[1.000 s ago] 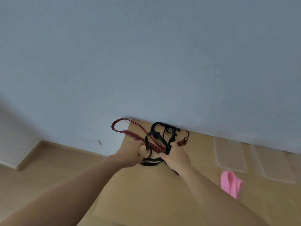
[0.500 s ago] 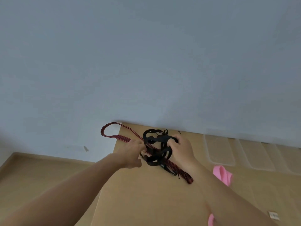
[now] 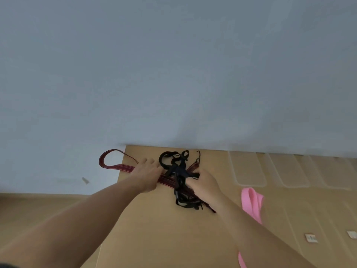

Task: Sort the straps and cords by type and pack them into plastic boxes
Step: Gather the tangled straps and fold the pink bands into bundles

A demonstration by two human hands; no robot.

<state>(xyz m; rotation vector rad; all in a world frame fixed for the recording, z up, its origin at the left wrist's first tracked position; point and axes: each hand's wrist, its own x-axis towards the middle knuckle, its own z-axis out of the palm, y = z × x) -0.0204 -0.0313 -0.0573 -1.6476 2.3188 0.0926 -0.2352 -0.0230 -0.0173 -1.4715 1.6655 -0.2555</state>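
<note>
The wall (image 3: 173,64) fills the upper half of my view. The bench (image 3: 154,238) butts against it. The bench's left edge runs from the wall towards me, and the floor (image 3: 38,206) lies beyond that edge.

I see three clear plastic boxes (image 3: 247,171) in a row along the wall on the right side of the bench. They lie flat, and the bench surface shows through them. I cannot tell whether they are boxes or lids.

The red strap (image 3: 116,167) forms a loop that overhangs the left edge of the bench. It passes under the left hand (image 3: 148,174) and runs on beneath the black strap tangle (image 3: 177,167). The pink strap (image 3: 251,202) lies folded just right of the right forearm, between the tangle and the boxes.

The left hand rests on the red strap, back uppermost, fingers pointing at the tangle. Blur hides the fingertips, so I cannot tell whether they curl round the strap. The right hand (image 3: 204,183) is closed, its fingers gripping the black strap tangle at its right side.

The widest bare stretch of bench lies between the two forearms, on the near side of the tangle. Two small labels (image 3: 311,238) sit at the lower right.
</note>
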